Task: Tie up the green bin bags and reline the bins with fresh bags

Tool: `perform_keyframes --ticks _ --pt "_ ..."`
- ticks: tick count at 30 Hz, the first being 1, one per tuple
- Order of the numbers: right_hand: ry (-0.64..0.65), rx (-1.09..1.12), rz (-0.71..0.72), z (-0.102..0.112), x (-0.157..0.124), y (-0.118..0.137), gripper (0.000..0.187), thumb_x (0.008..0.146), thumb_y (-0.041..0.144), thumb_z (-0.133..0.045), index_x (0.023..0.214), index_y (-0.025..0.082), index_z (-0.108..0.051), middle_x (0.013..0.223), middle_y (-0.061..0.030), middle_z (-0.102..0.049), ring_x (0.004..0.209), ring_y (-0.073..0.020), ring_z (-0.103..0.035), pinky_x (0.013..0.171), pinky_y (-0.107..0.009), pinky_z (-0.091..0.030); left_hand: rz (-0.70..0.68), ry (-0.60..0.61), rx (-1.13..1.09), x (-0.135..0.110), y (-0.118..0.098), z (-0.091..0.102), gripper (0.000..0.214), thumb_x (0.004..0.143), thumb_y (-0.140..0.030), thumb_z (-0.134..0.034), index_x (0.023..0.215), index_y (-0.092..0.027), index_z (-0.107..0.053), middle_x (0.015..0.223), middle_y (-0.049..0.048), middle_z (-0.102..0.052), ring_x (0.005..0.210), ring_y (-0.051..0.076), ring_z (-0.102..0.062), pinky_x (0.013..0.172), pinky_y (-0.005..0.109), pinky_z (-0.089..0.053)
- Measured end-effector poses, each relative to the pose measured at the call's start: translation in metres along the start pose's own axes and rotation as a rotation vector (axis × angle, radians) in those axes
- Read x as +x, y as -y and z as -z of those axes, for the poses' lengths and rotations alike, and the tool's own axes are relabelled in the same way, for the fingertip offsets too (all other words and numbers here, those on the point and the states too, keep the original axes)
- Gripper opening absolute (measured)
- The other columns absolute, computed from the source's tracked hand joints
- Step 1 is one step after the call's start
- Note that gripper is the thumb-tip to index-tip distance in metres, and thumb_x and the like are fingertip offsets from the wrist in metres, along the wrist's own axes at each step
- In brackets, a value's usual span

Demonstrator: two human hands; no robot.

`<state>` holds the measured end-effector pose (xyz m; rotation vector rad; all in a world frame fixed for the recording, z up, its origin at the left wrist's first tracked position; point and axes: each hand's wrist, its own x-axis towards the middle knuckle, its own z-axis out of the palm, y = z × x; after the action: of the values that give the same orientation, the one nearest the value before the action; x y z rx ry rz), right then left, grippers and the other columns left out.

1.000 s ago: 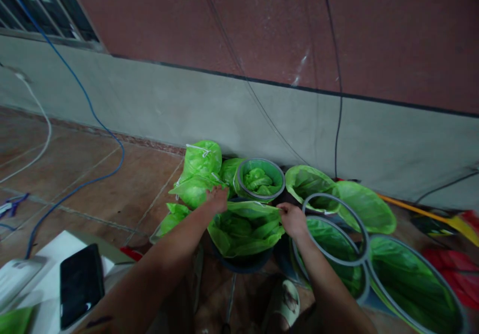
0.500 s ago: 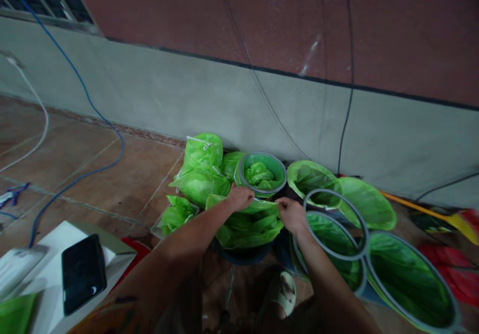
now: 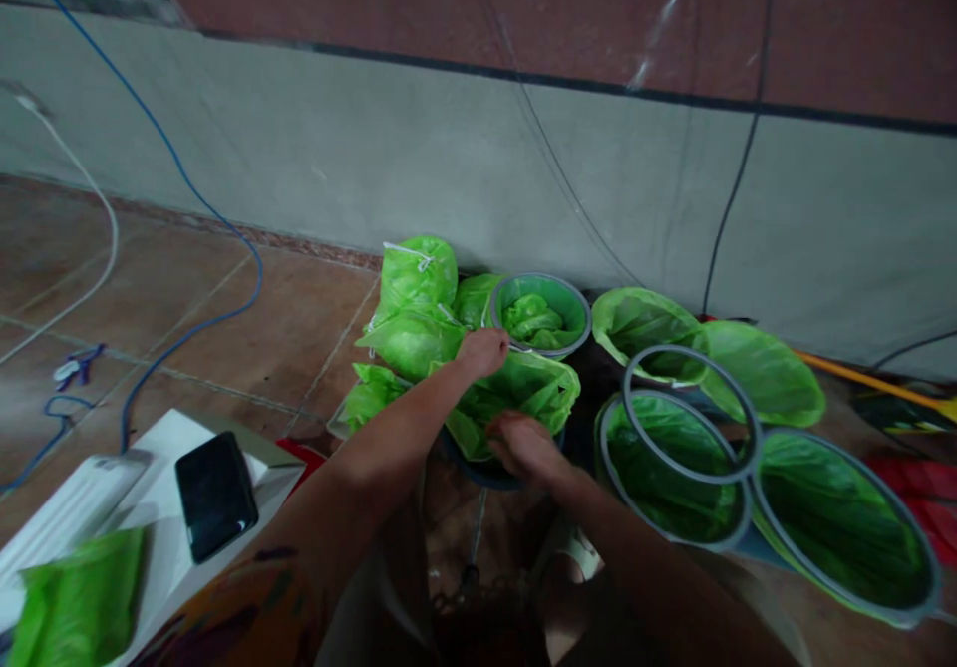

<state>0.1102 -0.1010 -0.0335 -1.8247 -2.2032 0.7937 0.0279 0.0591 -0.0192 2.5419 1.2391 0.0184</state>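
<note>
A translucent green drawstring garbage bag (image 3: 542, 388) lines a dark bin (image 3: 489, 475) in front of me, its mouth spread wide. At the bag's far-left edge, my left hand (image 3: 484, 351) is closed on the rim, beside a white drawstring. My right hand (image 3: 517, 442) is curled at the near edge of the same bag; its fingertips are partly hidden. Just behind stands a round bin with a grey rim (image 3: 585, 320), with bunched green plastic inside. Filled, tied green bags (image 3: 415, 333) are piled to the left of my left hand.
Green-lined bins (image 3: 844, 527) and a loose grey ring (image 3: 692, 413) stand at right. A black phone (image 3: 216, 496) lies on a white box (image 3: 168, 478) at left, near a folded green packet (image 3: 82, 587). A blue cable (image 3: 186, 333) crosses the tiled floor. The wall is behind.
My right hand has moved from the bag's far-right edge to its near edge, left and downward. My left hand stays at the far-left rim. The view has shifted slightly.
</note>
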Motion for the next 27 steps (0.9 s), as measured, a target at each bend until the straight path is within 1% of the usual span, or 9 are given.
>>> perform_keyframes --ticks 2,4,7,11,17,19,22,24,27 --pt "0.162 -0.151 0.032 -0.025 -0.001 0.01 0.022 0.081 0.015 -0.055 0.096 0.015 -0.071 0.102 -0.0114 -0.067 0.1 -0.0246 -0.06 0.087 -0.032 -0.046 0.002 0.006 0.001 0.0 0.0 0.0 0.033 0.092 -0.025 -0.041 0.101 -0.019 -0.071 0.1 0.0092 -0.072 0.097 0.023 -0.066 0.082 0.033 -0.049" --pt "0.221 -0.254 0.039 -0.04 -0.001 0.012 0.025 0.084 0.013 -0.051 0.098 0.015 -0.071 0.105 -0.0135 -0.065 0.104 -0.0269 -0.058 0.088 -0.035 -0.045 0.002 0.002 -0.004 0.0 0.0 0.001 0.033 0.092 -0.026 -0.041 0.101 -0.019 -0.071 0.1 0.0092 -0.072 0.097 0.023 -0.066 0.083 0.033 -0.049" --pt "0.219 -0.337 0.041 -0.049 0.0 0.008 0.029 0.09 0.015 -0.045 0.102 0.016 -0.071 0.117 -0.0164 -0.061 0.112 -0.0304 -0.053 0.092 -0.041 -0.042 -0.003 0.013 -0.017 -0.001 -0.002 0.002 0.033 0.091 -0.025 -0.041 0.1 -0.019 -0.072 0.1 0.0095 -0.073 0.097 0.023 -0.066 0.083 0.033 -0.05" --pt "0.233 -0.407 0.03 -0.057 0.007 0.005 0.032 0.092 0.016 -0.041 0.11 0.013 -0.068 0.13 -0.0198 -0.055 0.12 -0.0324 -0.049 0.099 -0.048 -0.037 -0.017 0.039 -0.027 -0.003 -0.004 0.005 0.031 0.09 -0.023 -0.043 0.098 -0.018 -0.072 0.1 0.0092 -0.073 0.097 0.024 -0.067 0.084 0.035 -0.051" --pt "0.245 -0.485 -0.086 -0.075 0.02 -0.01 0.038 0.091 0.009 -0.035 0.116 0.008 -0.064 0.115 -0.0191 -0.065 0.112 -0.0338 -0.055 0.1 -0.055 -0.034 -0.018 0.048 -0.021 -0.005 -0.004 0.006 0.031 0.09 -0.021 -0.042 0.099 -0.018 -0.072 0.101 0.0093 -0.072 0.098 0.022 -0.067 0.084 0.035 -0.051" --pt "0.23 -0.496 -0.082 -0.079 0.022 -0.019 0.039 0.09 0.008 -0.035 0.115 0.008 -0.065 0.113 -0.0197 -0.066 0.11 -0.0334 -0.056 0.1 -0.055 -0.034 -0.024 0.051 -0.034 -0.005 -0.003 0.005 0.03 0.09 -0.021 -0.043 0.099 -0.018 -0.071 0.101 0.009 -0.072 0.099 0.022 -0.066 0.085 0.034 -0.051" --pt "0.22 -0.452 -0.065 -0.077 0.02 -0.025 0.036 0.089 0.008 -0.038 0.109 0.011 -0.068 0.109 -0.0194 -0.068 0.107 -0.0315 -0.058 0.099 -0.052 -0.034 -0.033 0.044 -0.061 -0.005 0.0 0.003 0.028 0.089 -0.02 -0.045 0.099 -0.018 -0.071 0.102 0.0086 -0.072 0.1 0.021 -0.066 0.087 0.033 -0.051" --pt "0.198 -0.38 -0.058 -0.073 0.018 -0.024 0.034 0.088 0.009 -0.04 0.105 0.012 -0.069 0.106 -0.0189 -0.069 0.104 -0.031 -0.06 0.097 -0.049 -0.036 -0.027 0.043 -0.072 -0.005 0.001 0.003 0.029 0.089 -0.02 -0.044 0.098 -0.018 -0.072 0.102 0.0091 -0.072 0.1 0.022 -0.066 0.087 0.034 -0.051" --pt "0.146 -0.229 -0.047 -0.063 0.016 -0.017 0.034 0.086 0.011 -0.043 0.109 0.015 -0.069 0.103 -0.015 -0.071 0.102 -0.0286 -0.062 0.092 -0.043 -0.04 -0.01 0.044 -0.088 -0.004 0.002 0.005 0.028 0.088 -0.019 -0.045 0.096 -0.017 -0.072 0.101 0.01 -0.072 0.098 0.023 -0.066 0.086 0.034 -0.051"
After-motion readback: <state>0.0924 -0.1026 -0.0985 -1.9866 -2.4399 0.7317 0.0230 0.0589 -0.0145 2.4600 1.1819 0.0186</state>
